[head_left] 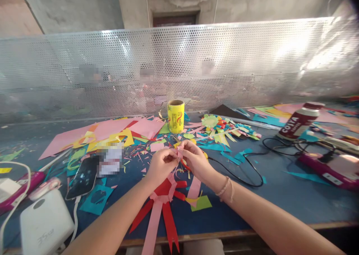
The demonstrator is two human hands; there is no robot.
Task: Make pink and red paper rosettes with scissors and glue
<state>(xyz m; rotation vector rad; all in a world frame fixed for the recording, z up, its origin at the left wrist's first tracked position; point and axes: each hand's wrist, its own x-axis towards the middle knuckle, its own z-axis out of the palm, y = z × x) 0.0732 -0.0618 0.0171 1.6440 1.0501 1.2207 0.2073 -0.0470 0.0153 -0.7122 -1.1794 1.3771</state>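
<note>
My left hand (162,163) and my right hand (196,158) meet over the middle of the table. Between their fingertips is a small piece of pink paper (180,151), pinched from both sides. Just below lies a red and pink paper rosette (164,189), partly covered by my left hand and forearm. Its pink and red tails (169,221) hang toward the table's front edge. A pink paper strip (194,187) and a yellow-green paper piece (202,203) lie under my right wrist.
A yellow tape roll (176,116) stands behind my hands, among paper scraps. At left are a phone (83,178) and a white power bank (46,225). A Costa bottle (301,121), black cable (252,184) and purple power strip (328,170) are at right. A perforated metal screen (179,67) closes the back.
</note>
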